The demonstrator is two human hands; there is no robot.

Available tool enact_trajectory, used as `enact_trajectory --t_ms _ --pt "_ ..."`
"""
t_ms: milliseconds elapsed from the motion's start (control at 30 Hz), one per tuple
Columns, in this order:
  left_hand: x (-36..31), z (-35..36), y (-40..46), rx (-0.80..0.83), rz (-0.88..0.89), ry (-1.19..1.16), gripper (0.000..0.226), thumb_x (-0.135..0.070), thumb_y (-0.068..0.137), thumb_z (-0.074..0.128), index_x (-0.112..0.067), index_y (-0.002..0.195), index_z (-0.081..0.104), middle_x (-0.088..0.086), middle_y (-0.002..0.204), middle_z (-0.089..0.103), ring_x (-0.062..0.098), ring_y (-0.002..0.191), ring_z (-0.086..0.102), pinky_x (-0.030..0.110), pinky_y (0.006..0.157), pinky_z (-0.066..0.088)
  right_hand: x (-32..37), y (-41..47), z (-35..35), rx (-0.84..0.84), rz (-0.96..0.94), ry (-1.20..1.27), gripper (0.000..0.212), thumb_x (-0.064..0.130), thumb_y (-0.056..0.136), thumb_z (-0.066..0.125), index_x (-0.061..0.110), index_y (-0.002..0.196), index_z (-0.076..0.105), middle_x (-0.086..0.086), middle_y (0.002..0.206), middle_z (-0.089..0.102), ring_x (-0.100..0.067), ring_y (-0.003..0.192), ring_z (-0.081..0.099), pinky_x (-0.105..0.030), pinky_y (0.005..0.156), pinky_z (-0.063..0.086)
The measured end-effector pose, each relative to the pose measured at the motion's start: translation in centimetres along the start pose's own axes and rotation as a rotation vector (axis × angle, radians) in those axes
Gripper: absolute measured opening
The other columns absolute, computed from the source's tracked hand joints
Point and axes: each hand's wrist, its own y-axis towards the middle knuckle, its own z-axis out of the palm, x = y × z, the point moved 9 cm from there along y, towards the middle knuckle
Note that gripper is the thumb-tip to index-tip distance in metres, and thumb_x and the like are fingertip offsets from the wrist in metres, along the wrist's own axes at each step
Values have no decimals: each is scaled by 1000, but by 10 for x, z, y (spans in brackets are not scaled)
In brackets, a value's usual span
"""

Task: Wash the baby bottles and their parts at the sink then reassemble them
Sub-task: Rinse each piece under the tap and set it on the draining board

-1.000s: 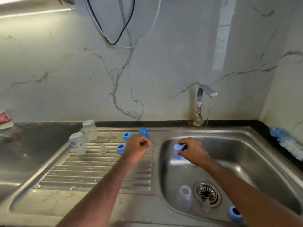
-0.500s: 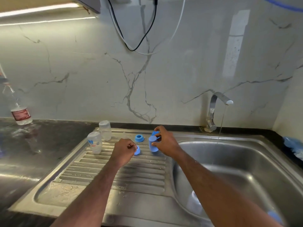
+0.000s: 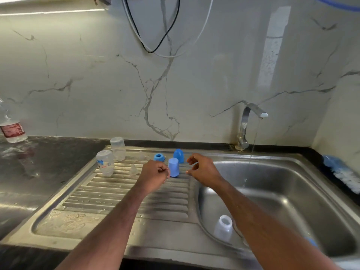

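Pale blue cap stands between both hands, darker cap behind

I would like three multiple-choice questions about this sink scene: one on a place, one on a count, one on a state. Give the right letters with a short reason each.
1. Where does the light blue cap stand?
A. on the drainboard
B. in the basin
C. on the dark counter

2. How many clear bottles stand at the drainboard's far left?
A. one
B. two
C. four

3. What is the state of the tap?
A. off
C. removed
B. running

Answers:
1 A: the cap stands upright on the ribbed drainboard, between the left hand and the right hand.
2 B: two bottles stand there.
3 B: a thin stream of water falls from the spout.
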Motion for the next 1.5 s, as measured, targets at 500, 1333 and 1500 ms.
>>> enact_trajectory --t_ms 500,1333,1500 --pt "-78 140 -16 249 193 28 16 -3 89 67 -12 77 74 -2 71 73 -6 52 61 10 56 47 -118 -116 -25 634 110 -382 63 30 73 89 32 129 61 7 124 64 -11 103 60 -27 88 51" --pt "-69 304 26 470 -69 -333 40 -21 85 79 -20 121 61 -1 117 68 16 105 66 36 82 59 -207 -47 -116 -138 490 498 18 33 105 52 27 119 62 -3 114 66 -22 101 67 -39 76 62" --pt "-69 323 13 647 -325 -712 25 -28 104 54 -10 118 66 12 106 73 21 82 69 37 64 54 -219 -45 -109 -141 566 532 32 46 103 51 25 126 55 -4 117 64 -25 107 63 -48 94 56"
